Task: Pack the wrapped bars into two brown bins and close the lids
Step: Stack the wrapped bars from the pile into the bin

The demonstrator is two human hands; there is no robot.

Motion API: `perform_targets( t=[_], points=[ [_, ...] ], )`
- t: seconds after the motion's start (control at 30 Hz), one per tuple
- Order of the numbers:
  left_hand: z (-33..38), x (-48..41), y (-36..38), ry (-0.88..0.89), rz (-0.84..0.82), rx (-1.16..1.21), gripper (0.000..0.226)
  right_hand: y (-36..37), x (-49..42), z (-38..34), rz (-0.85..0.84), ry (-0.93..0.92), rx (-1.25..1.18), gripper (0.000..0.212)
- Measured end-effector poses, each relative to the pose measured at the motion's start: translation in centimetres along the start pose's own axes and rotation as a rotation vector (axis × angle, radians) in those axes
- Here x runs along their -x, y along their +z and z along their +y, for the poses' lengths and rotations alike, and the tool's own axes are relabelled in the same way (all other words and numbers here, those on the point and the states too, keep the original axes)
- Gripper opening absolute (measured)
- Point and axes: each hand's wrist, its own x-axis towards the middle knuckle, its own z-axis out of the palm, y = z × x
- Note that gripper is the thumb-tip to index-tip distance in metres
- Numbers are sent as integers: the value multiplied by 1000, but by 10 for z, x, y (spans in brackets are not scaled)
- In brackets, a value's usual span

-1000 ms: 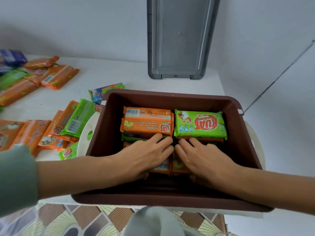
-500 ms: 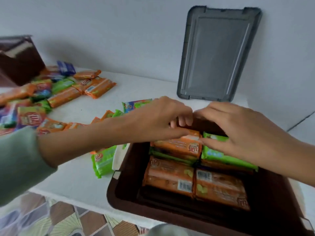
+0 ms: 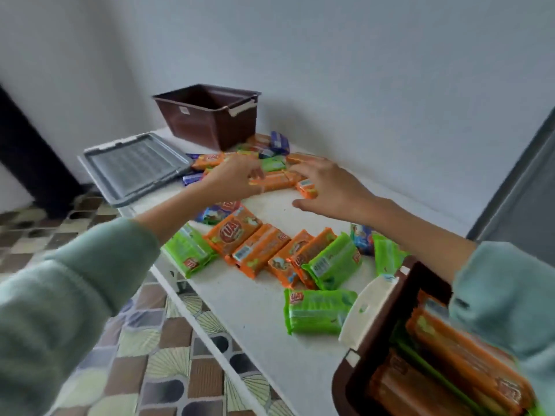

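Nearest me, the brown bin (image 3: 345, 382) holds stacked orange bars (image 3: 450, 355). Beyond it, loose bars (image 3: 300, 256) litter the table (image 3: 255, 319). My right hand (image 3: 333, 187) hovers spread; my left hand (image 3: 237, 175) curls over an orange bar (image 3: 276, 180) (grip unclear). Farthest: grey lid (image 3: 135, 166), then the open-topped second bin (image 3: 210, 121).

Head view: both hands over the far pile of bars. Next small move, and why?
Probably close the left hand on the orange bar at its fingertips; the right hand hovers open beside it, and many loose bars lie unpacked on the table.
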Motion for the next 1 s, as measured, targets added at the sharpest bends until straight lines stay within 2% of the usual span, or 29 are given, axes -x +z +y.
perform_targets(
  t=[0.07, 0.17, 0.3, 0.4, 0.63, 0.77, 0.87, 1.0],
  points=[
    [-28, 14, 13, -132, -52, 39, 26, 28, -22, -11, -95, -50, 3, 67],
    [-49, 39, 33, -230, -76, 83, 34, 65, -39, -23, -237, -51, -64, 73],
    [-55, 64, 61, -282, -102, 87, 54, 100, -43, -21, -390, 33, -110, 90],
    [-58, 71, 73, -265, -94, -10, 55, 115, -41, -12, -469, 104, -119, 93],
    [-60, 56, 80, -241, -64, -159, 51, 118, -53, 4, -475, 203, -141, 98],
    [-48, 49, 79, -253, -46, -163, 49, 113, -56, 18, -277, 271, -11, 80],
    [-39, 46, 81, -231, -46, -206, 59, 108, -54, 28, -253, 165, 43, 63],
    [-31, 42, 87, -242, -123, -235, 78, 106, -57, 33, -470, -57, 73, 75]
  ],
)
